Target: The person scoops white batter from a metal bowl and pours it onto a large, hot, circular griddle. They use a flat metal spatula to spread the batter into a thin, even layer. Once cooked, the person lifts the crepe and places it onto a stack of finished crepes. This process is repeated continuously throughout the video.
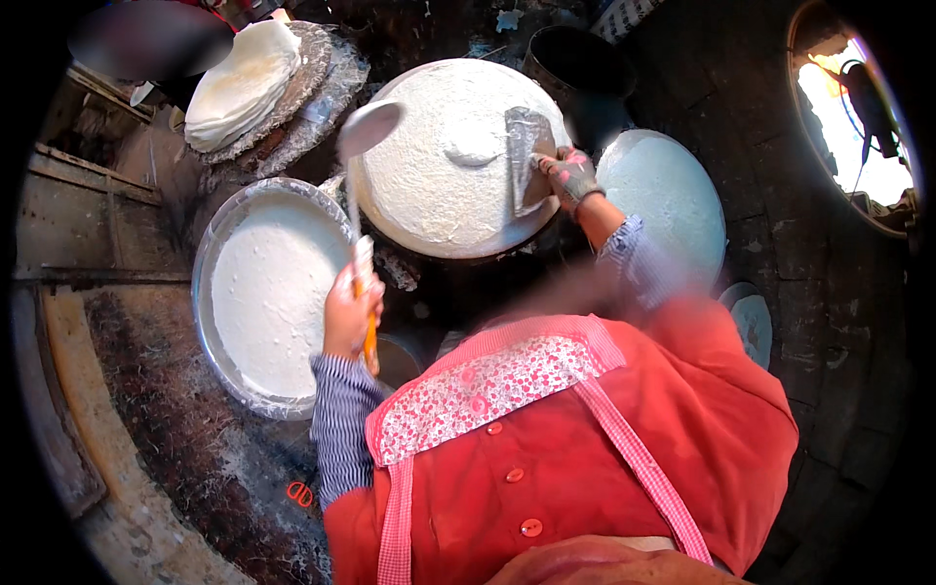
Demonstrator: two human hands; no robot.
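Note:
My left hand [349,317] is closed around the white and orange handle of a ladle [372,129], whose bowl is raised over the left edge of a round griddle [429,250]. White batter [419,171] covers the griddle's top, with a small mound [473,148] near its middle. In a grey and pink glove, my right hand [571,177] grips a flat, batter-smeared scraper [525,156], which lies against the right part of the batter. A large basin [203,302] of white batter is beside my left hand.
Stacked white flatbreads [241,83] lie on round coarse mats [304,73] at the far left. Behind the griddle on the right is a dark pot [575,58]. A wide round vessel with a pale surface [665,195] stands right of my right hand, above a smaller pale disc [752,327].

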